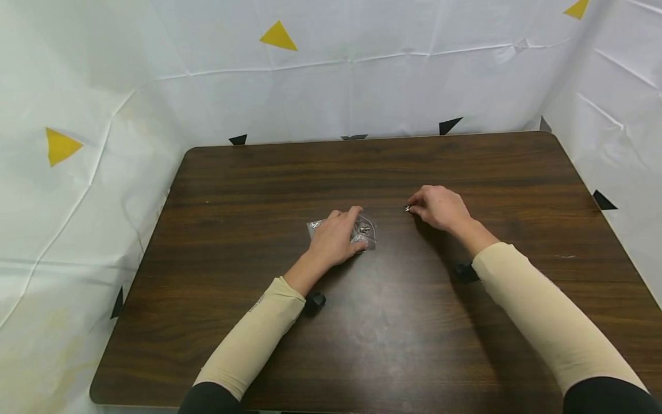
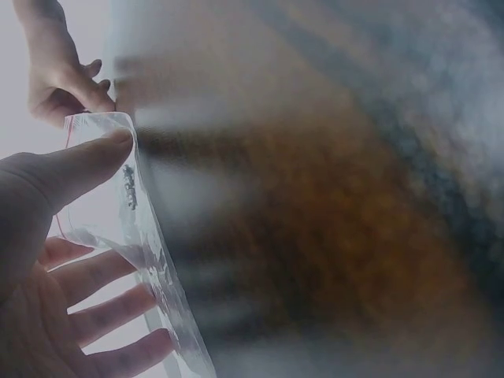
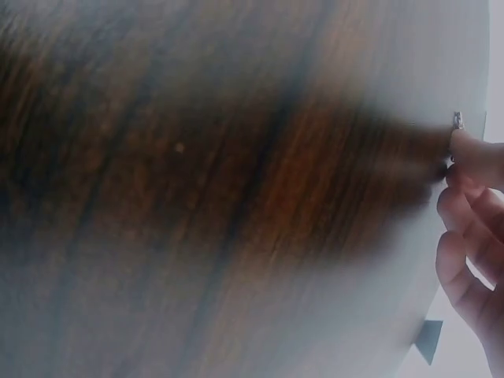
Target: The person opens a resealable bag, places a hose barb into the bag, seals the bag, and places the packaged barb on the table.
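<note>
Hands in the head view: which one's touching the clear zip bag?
The left hand, on the clear zip bag; the right hand is apart from it, pinching a small metal piece.

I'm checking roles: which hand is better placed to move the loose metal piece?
Probably the right hand: it pinches that metal piece, while the left hand rests on the plastic bag.
</note>
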`<state>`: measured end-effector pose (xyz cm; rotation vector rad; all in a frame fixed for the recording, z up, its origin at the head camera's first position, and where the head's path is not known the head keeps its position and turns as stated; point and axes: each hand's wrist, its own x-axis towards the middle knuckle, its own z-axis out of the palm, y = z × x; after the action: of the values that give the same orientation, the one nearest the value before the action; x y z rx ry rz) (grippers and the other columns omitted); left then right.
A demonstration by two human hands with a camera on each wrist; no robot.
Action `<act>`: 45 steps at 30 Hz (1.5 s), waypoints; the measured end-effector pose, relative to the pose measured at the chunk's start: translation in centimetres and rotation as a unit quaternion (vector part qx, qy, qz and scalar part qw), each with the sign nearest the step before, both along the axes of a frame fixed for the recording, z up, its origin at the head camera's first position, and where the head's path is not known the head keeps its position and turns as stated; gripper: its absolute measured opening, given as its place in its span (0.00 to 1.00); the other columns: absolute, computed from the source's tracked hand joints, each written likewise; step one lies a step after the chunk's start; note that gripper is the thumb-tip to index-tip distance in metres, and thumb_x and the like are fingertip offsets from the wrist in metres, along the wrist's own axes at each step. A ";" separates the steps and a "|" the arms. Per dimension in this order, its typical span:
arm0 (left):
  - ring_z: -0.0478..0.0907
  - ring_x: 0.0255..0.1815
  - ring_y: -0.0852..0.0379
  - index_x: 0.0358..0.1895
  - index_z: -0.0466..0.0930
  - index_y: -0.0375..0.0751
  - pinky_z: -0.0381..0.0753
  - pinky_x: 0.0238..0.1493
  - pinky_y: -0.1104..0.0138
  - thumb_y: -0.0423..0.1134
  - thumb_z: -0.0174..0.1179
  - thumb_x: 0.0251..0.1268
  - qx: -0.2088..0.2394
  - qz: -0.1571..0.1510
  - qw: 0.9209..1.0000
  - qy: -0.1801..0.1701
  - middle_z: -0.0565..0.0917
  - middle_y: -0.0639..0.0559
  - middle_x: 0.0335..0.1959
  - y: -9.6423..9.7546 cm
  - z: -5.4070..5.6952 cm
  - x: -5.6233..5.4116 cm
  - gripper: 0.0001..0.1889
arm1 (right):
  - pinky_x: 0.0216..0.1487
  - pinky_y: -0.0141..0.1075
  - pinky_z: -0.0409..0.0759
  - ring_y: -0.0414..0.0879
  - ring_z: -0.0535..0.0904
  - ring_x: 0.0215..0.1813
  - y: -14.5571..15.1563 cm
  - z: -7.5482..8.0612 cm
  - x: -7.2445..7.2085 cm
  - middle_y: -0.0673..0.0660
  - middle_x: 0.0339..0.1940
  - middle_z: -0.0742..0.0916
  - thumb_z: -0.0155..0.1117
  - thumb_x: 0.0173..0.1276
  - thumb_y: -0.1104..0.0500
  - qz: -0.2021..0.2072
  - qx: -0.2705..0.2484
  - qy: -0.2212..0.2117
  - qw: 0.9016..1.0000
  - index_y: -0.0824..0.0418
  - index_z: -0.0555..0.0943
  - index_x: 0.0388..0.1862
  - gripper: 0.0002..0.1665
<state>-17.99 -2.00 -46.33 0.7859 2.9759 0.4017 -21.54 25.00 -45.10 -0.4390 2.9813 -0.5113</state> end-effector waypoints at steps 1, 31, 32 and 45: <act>0.75 0.56 0.49 0.68 0.63 0.48 0.77 0.51 0.57 0.57 0.71 0.55 0.000 0.000 1.000 -0.001 0.83 0.49 0.54 0.0 0.0 0.0 0.41 | 0.43 0.53 0.76 0.54 0.81 0.45 0.0 0.0 0.0 0.56 0.45 0.86 0.66 0.68 0.58 -0.004 -0.001 -0.002 1.000 0.56 0.87 0.47 0.11; 0.75 0.55 0.49 0.69 0.63 0.49 0.78 0.50 0.56 0.59 0.70 0.55 -0.007 0.003 1.000 -0.005 0.83 0.50 0.55 0.0 0.0 0.0 0.40 | 0.36 0.45 0.74 0.48 0.79 0.32 -1.3 1.6 -0.2 0.52 0.31 0.86 0.65 0.66 0.61 -0.017 -0.097 -0.016 0.995 0.58 0.86 0.38 0.05; 0.75 0.55 0.49 0.69 0.63 0.49 0.78 0.49 0.55 0.59 0.70 0.55 -0.006 0.003 1.000 -0.006 0.83 0.50 0.55 0.0 0.0 0.0 0.40 | 0.35 0.45 0.74 0.47 0.78 0.32 -1.7 1.7 0.0 0.52 0.31 0.86 0.66 0.66 0.61 -0.006 -0.104 -0.016 0.994 0.58 0.86 0.39 0.05; 0.74 0.55 0.49 0.69 0.63 0.48 0.78 0.49 0.56 0.58 0.69 0.56 -0.003 -0.003 1.000 -0.014 0.83 0.50 0.55 -0.1 0.0 -0.1 0.40 | 0.38 0.43 0.79 0.44 0.80 0.36 -7.1 0.8 1.9 0.48 0.39 0.86 0.68 0.65 0.63 0.171 -0.090 0.006 0.981 0.55 0.87 0.38 0.05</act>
<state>-18.07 -2.12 -46.38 0.7815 2.9476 0.3999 -19.60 17.92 -44.26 -0.9500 2.7884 -0.7417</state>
